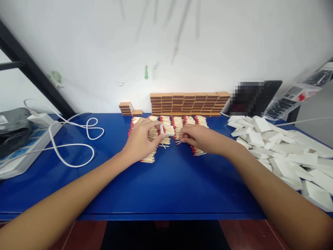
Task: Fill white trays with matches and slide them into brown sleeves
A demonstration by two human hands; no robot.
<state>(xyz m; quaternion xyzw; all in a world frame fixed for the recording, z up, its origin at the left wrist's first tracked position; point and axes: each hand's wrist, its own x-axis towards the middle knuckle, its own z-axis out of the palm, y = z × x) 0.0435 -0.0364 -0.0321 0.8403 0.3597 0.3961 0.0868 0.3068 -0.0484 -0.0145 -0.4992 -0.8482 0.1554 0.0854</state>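
With our left hand (142,137) we pinch a white tray (161,128) of matches between thumb and fingers, above the match rows (177,124) near the table's (166,187) far edge. Our right hand (194,135) pinches a few matches (178,141) at the rows' near side. Stacked matchboxes (188,104) line the far edge; spare trays (282,149) cover the right edge.

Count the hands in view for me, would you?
2: the left hand, holding a small white tray, and the right hand to its right, pinching matchsticks. Neither is fully hidden.
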